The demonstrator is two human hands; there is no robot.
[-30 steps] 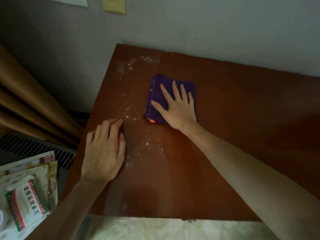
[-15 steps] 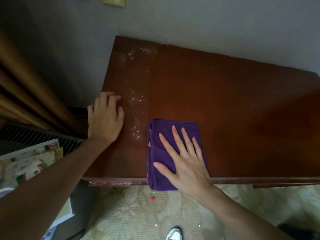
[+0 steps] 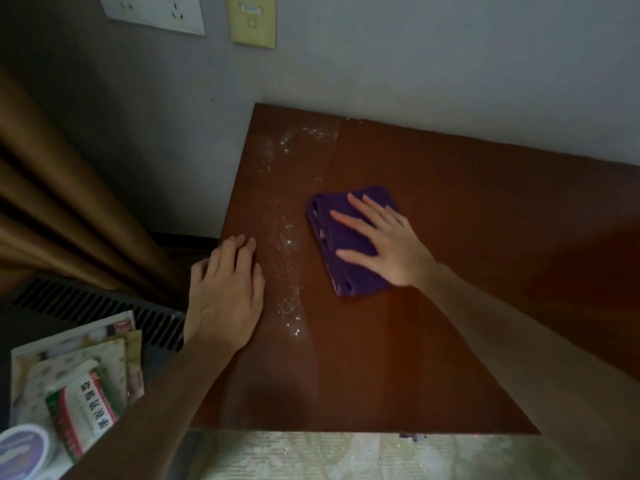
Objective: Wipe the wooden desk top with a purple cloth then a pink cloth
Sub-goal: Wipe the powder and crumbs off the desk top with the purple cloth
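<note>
The reddish-brown wooden desk top (image 3: 467, 306) fills the middle and right of the head view. A folded purple cloth (image 3: 332, 251) lies on its left half. My right hand (image 3: 384, 244) presses flat on the cloth with fingers straight and spread. My left hand (image 3: 225, 292) rests palm down on the desk's left edge, holding nothing. A streak of white crumbs or powder (image 3: 287, 244) runs between the two hands, from the back edge toward the front. No pink cloth is in view.
A grey wall with a white socket plate (image 3: 156, 12) and a yellow plate (image 3: 252, 22) stands behind the desk. Brown curtains (image 3: 52, 202) hang at left above a dark vent grille (image 3: 104, 313). Printed packets and a round tub (image 3: 24, 452) lie at lower left. Patterned floor shows below the front edge.
My right hand has pushed the purple cloth from the desk's front edge back up toward the middle. My left hand stays on the left edge. The camera has tilted upward.
</note>
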